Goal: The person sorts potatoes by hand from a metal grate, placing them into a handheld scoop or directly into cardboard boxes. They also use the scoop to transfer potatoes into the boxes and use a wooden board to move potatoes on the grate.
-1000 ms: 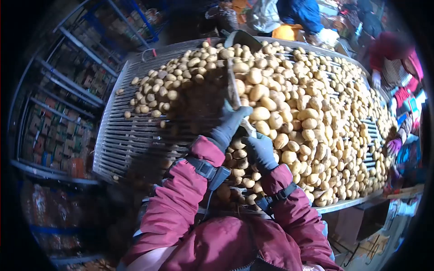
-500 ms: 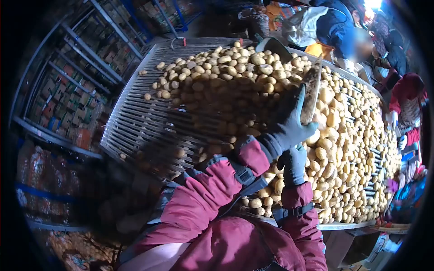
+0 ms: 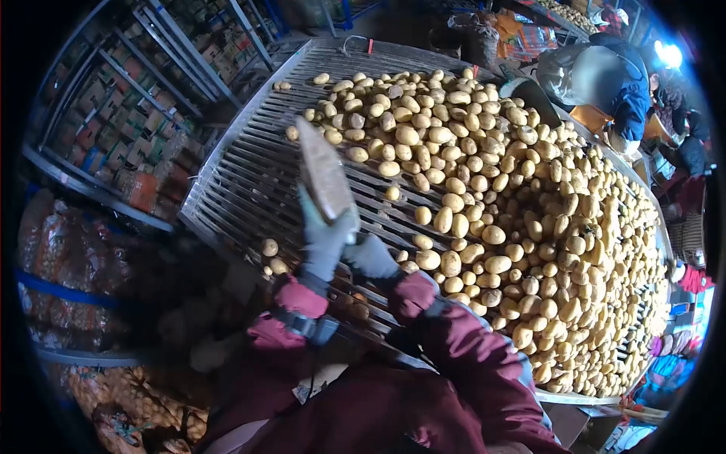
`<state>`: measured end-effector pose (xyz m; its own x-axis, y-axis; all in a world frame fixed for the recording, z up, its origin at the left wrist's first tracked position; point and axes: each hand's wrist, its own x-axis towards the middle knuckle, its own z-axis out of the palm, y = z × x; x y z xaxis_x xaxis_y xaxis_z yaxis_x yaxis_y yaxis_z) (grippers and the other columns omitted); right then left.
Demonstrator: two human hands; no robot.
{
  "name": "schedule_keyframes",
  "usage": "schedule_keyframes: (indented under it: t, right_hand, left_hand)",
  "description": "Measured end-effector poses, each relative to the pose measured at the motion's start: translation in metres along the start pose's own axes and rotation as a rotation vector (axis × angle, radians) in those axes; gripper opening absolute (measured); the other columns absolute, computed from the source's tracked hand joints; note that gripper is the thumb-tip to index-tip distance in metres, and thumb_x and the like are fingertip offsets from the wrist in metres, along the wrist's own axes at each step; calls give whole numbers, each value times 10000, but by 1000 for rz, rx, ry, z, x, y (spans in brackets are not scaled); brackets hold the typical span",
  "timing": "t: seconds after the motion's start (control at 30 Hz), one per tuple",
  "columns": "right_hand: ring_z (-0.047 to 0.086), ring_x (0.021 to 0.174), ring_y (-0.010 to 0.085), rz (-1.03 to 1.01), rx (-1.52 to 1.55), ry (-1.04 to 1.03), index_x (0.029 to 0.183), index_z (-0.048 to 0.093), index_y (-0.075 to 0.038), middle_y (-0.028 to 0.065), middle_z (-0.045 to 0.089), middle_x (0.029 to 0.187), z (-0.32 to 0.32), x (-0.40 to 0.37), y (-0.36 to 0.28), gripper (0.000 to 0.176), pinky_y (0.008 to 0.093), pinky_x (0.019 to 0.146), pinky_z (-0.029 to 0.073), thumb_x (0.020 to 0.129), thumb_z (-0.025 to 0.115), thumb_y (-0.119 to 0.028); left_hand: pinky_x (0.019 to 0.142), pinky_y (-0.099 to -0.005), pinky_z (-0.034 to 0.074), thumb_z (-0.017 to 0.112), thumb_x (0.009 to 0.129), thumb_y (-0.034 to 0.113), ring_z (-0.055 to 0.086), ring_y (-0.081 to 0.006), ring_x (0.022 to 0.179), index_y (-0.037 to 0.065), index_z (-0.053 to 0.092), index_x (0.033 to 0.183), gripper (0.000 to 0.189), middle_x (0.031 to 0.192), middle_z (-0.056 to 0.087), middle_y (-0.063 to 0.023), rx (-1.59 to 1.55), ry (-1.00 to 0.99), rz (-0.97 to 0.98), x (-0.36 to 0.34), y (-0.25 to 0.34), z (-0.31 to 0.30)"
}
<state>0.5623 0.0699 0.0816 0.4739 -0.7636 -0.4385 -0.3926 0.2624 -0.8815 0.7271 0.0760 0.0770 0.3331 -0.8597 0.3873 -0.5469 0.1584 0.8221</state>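
A flat, worn wooden board (image 3: 325, 170) stands on edge over the slatted metal table (image 3: 249, 155), its narrow tip pointing to the far left. My left hand (image 3: 325, 244), in a grey glove, is closed around the board's near end. Beside it, my gloved right hand (image 3: 372, 259) is curled at the same end; its fingertips are partly hidden behind the left hand. Many loose potatoes (image 3: 495, 265) lie heaped right of the board and beyond it. A few potatoes (image 3: 274, 257) sit on the slats left of my left hand.
A dark, curved scoop-like piece (image 3: 533, 98) rests at the table's far edge. People in work clothes (image 3: 631, 98) stand along the far right side. Blue-grey metal racks (image 3: 128, 83) rise at the left, and net sacks of potatoes (image 3: 136, 401) lie at lower left.
Both hands and the board have swung from the potato heap on the right to the slats on the left. The view has turned slightly, and more bare slats show near the board.
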Motion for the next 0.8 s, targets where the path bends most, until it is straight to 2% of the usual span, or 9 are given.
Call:
schedule_keyframes:
  t: [0.07,0.17,0.3,0.4,0.47,0.5,0.53,0.73,0.8]
  right_hand:
    - [615,534,146,-591,135,-34,853,684,56,77,634,637,50,69,38,397,347,488,495,859,740,-337]
    - [671,555,186,-18,3,-127,924,701,9,87,647,623,44,52,-35,348,355,551,552,924,668,-338]
    - [670,548,181,-198,-233,6,950,702,-29,88,664,631,23,107,18,292,372,550,557,944,642,-315]
    - [602,467,205,184,287,154,877,679,27,86,615,590,-34,72,-12,264,379,437,457,903,691,-236]
    - [552,432,195,18,73,700,810,660,22,78,574,575,-22,123,58,261,366,401,402,874,722,-223]
    - [544,432,190,127,416,334,814,646,11,73,557,575,-66,31,-24,253,359,404,402,860,723,-225]
    - [523,421,181,-174,249,468,825,640,-2,55,542,578,-71,45,5,224,352,399,395,847,722,-209]
    - [495,435,133,60,417,628,839,667,-17,18,573,624,-106,-19,-6,235,335,410,385,849,726,-244]
    - [528,439,143,-392,-55,742,866,689,3,36,598,631,-124,36,104,283,327,412,412,854,729,-276]
  left_hand:
    - [1145,-418,396,820,752,148,441,-365,1394,27,81,1617,1144,1566,355,-283,32,135,-293,17,49,-32]
    - [1123,-424,423,813,751,147,467,-378,1371,19,82,1614,1138,1539,387,-288,21,122,-367,36,11,-43]
    - [1124,-401,416,786,727,121,465,-356,1362,-36,63,1594,1140,1515,398,-273,-26,-13,-233,72,-22,5]
    - [1012,-393,468,788,729,136,533,-310,1214,-46,207,1504,986,1379,485,-236,-85,-117,-350,86,20,52]
    - [790,-384,576,790,737,151,673,-237,919,-51,500,1330,690,1097,673,-168,-59,-252,-630,95,38,85]
    - [742,-370,575,783,740,143,677,-219,855,-36,545,1247,588,1030,682,-149,-281,-225,-526,93,20,111]
    - [694,-357,575,775,743,135,681,-202,791,-20,591,1165,486,963,691,-130,-501,-194,-420,91,3,135]
    - [704,-356,569,816,703,156,665,-184,850,-23,534,1212,609,1104,646,-157,-483,-224,-331,71,55,188]
    - [733,-372,571,843,681,188,661,-195,907,-33,528,1226,668,1120,638,-157,-261,-146,-181,64,55,204]
